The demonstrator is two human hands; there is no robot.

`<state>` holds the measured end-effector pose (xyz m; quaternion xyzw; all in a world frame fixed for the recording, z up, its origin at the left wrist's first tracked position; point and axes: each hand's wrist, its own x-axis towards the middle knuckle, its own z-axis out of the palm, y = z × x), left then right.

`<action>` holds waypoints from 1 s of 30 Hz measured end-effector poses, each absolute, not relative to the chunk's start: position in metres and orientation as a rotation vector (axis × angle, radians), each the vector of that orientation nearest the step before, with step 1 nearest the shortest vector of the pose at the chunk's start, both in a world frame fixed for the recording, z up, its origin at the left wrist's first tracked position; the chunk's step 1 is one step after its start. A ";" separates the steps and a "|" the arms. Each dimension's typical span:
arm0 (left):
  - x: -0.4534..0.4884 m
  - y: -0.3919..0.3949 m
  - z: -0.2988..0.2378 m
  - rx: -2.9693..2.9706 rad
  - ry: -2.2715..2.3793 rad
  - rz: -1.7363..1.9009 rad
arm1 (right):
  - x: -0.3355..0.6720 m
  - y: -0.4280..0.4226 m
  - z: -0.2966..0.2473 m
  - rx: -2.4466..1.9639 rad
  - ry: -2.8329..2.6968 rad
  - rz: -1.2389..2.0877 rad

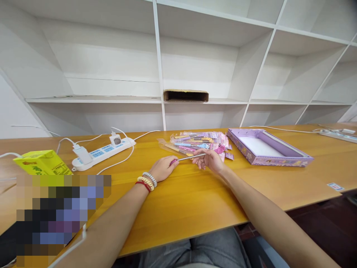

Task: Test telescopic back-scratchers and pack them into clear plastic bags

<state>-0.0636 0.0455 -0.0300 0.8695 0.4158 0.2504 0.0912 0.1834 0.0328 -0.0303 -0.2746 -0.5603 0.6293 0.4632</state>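
A back scratcher (191,157) with a metal rod, a pink grip end and a pink claw-shaped head is held roughly level over the table, between both hands. My left hand (163,168) is closed around the pink grip end. My right hand (210,160) holds the rod near the pink head, thumb over it and the other fingers loosely curled. Just behind my hands lies a pile of back scratchers in clear bags (195,141), with purple, blue, yellow and pink parts.
A shallow purple open box (281,162) stands to the right. On the left are a white power strip (104,152) with plugs and cables, and a yellow-green carton (43,163). White shelves (95,99) rise behind the table, holding a small cardboard box (186,91).
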 end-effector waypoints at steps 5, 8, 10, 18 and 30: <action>-0.064 0.046 -0.030 2.570 1.266 0.760 | 0.184 0.034 -0.033 -0.711 -1.453 1.536; -0.064 0.045 -0.029 2.565 1.282 0.754 | 0.185 0.034 -0.034 -0.716 -1.490 1.533; -0.064 0.044 -0.028 2.566 1.288 0.739 | 0.184 0.034 -0.034 -0.720 -1.509 1.532; -0.064 0.042 -0.025 2.567 1.285 0.591 | 0.185 0.033 -0.032 -0.779 -1.580 1.469; -0.061 0.039 -0.023 2.589 1.202 0.599 | 0.177 0.029 -0.031 -0.830 -1.466 1.452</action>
